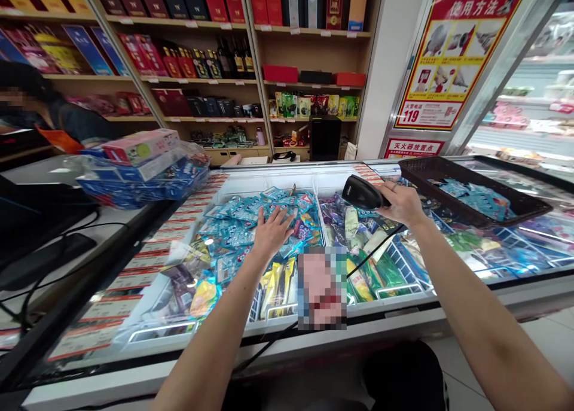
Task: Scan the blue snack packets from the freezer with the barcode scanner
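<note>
My left hand (pixel 271 234) is spread flat, palm down, over a heap of small blue packets (pixel 233 210) on the chest freezer's glass top (pixel 156 243). Its fingers touch or nearly touch the packets. In my right hand (pixel 400 203) is a black handheld barcode scanner (pixel 362 193), its head pointing left above the freezer. A black cable (pixel 374 250) runs below it towards the front edge. Through the glass, wire baskets with bagged frozen goods (pixel 372 273) show. The scanner's grip is partly hidden by my fingers.
To the right, a dark brown tray (pixel 529 207) holds more blue packets (pixel 482 200). Plastic-wrapped boxes (pixel 147 169) are stacked at the left beside price labels (pixel 147 261). Another person (pixel 58 109) is at the far left. Stocked shelves (pixel 197 79) line the back wall.
</note>
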Action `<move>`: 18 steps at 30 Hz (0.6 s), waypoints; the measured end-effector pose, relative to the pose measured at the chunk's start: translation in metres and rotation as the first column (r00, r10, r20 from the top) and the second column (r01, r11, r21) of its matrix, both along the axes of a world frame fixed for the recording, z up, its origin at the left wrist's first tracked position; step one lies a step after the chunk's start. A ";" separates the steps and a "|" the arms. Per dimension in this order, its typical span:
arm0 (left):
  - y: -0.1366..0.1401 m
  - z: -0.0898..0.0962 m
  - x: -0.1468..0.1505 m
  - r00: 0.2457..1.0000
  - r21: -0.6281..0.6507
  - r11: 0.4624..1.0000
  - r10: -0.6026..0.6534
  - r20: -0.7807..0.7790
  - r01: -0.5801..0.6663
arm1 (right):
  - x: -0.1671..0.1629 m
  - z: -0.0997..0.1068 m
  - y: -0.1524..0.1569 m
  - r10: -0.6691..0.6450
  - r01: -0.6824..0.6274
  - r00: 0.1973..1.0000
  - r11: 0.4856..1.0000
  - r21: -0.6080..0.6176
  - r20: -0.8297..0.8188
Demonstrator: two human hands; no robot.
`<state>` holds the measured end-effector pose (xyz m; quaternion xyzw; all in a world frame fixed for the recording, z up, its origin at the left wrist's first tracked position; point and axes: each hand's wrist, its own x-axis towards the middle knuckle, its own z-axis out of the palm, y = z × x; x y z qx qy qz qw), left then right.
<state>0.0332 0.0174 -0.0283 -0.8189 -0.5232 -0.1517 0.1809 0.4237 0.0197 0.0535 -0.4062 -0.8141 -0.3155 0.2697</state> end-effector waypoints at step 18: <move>0.038 0.017 0.063 0.971 -0.062 0.970 -0.238 -0.019 0.236 | 0.030 -0.057 -0.001 -0.048 -0.017 0.883 0.991 -0.134 -0.467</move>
